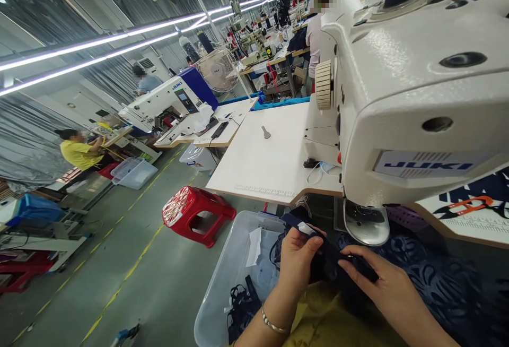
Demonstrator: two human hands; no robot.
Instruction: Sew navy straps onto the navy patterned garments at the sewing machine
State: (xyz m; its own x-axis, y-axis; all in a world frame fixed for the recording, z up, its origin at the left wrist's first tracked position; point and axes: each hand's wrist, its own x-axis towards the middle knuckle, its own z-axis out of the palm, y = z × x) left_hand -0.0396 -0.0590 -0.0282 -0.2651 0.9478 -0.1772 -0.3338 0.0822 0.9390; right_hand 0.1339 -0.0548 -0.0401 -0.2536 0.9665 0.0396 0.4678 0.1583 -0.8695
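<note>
My left hand (297,258), with a silver bangle on the wrist, is closed around a dark navy fabric piece (326,262) that carries a small white label. My right hand (377,280) pinches the same piece from the right, fingers pressed on its dark edge. Both hands are held low over my lap, just in front of and below the white Juki sewing machine (405,97). More navy patterned cloth (433,283) lies to the right under my right forearm.
A clear plastic bin (226,288) with dark straps and a paper slip stands at my left. A red stool (196,211) lies tipped on the floor. The white table (270,161) holds a small grey tool. Other people sit at machines further back.
</note>
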